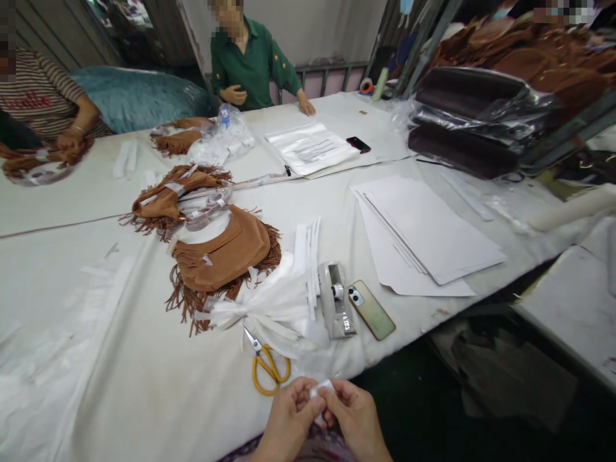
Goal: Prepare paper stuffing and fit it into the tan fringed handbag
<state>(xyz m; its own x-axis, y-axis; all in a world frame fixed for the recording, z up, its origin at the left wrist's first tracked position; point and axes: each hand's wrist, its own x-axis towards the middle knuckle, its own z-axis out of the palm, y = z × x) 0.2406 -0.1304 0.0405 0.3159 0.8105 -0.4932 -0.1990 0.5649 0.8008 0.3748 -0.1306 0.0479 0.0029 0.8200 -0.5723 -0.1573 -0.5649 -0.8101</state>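
Note:
My left hand (294, 410) and my right hand (352, 407) meet at the table's front edge, fingers closed on a small white piece (321, 389) between them. What the piece is made of is too small to tell. Just beyond my left hand lie scissors (269, 369) with yellow handles, blades partly open. A brown fringed bag (224, 250) lies flat behind white strips (269, 308). To the right of the strips are a clear tape dispenser (337, 301) and a pale green phone (372, 310).
Large white sheets (428, 224) lie at the right, below plastic-wrapped dark items (466, 122). More fringed brown pieces (163, 199) lie at the left. A person in green (255, 64) stands across the table (144, 385); another in stripes (43, 96) handles brown material.

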